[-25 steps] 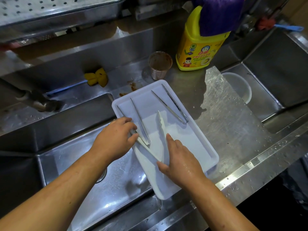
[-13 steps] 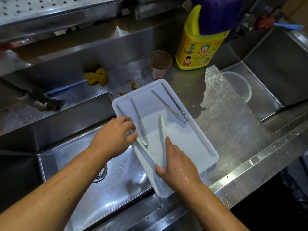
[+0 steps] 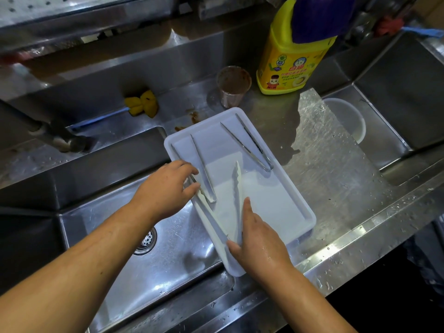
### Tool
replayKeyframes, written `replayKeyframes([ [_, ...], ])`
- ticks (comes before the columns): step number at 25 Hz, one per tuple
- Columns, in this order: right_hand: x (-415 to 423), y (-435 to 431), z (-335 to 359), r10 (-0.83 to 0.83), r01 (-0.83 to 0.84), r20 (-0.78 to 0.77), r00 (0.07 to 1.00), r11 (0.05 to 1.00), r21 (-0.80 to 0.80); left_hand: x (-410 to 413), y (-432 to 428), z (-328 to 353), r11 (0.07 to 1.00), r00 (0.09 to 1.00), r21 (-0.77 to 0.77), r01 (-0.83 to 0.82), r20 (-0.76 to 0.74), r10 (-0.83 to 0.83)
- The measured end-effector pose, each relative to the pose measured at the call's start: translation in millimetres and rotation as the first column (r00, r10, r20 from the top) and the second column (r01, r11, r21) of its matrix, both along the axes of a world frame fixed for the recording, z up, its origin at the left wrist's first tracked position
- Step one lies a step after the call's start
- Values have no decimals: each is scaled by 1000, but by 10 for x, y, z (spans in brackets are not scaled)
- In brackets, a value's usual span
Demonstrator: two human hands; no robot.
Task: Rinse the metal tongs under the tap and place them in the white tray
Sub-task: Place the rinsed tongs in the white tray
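The white tray [image 3: 303, 207] lies on the steel counter, its near left corner overhanging the sink. Three metal tongs lie in it: one pair at the back right [image 3: 249, 146], one on the left [image 3: 203, 173], and a front pair [image 3: 237, 188] with its arms spread wide. My right hand [image 3: 260, 246], wet, grips the front pair at its hinge end near the tray's front corner. My left hand [image 3: 168, 188] rests over the tray's left rim, its fingers pinched on the tip of that pair's left arm. The tap [image 3: 60, 140] at the left shows no running water.
The left sink basin [image 3: 125, 236] with its drain lies under my left arm. Behind the tray are a dirty metal cup [image 3: 233, 86], a yellow detergent bottle [image 3: 290, 61] and a yellow sponge brush [image 3: 141, 105]. A white bowl [image 3: 348, 116] sits in the right sink.
Hardly anything: both hands stay on the front tongs in the tray, and my right hand has slid slightly toward the tray's near corner.
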State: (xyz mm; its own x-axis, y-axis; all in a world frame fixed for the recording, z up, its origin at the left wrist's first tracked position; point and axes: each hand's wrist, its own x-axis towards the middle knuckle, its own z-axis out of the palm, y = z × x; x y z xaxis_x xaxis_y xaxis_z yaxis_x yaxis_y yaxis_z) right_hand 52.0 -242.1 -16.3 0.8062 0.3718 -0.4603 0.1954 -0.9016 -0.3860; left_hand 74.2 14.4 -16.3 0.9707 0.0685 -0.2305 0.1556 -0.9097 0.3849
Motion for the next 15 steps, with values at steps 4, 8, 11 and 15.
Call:
replayKeyframes([
  [4,-67,-29,44,26,-26,-19,999,999,-18,25,-4,1,1000,1000,12,3,6,-3],
  [8,-89,-77,100,19,-21,-54,998,999,-28,20,-23,17,1000,1000,21,4,1,-4],
  [11,-101,-90,133,37,-39,-48,998,999,-31,12,-30,24,1000,1000,19,2,2,-2],
  [15,-96,-109,136,48,-50,-34,998,997,-61,12,-36,25,1000,1000,22,4,-1,-4],
])
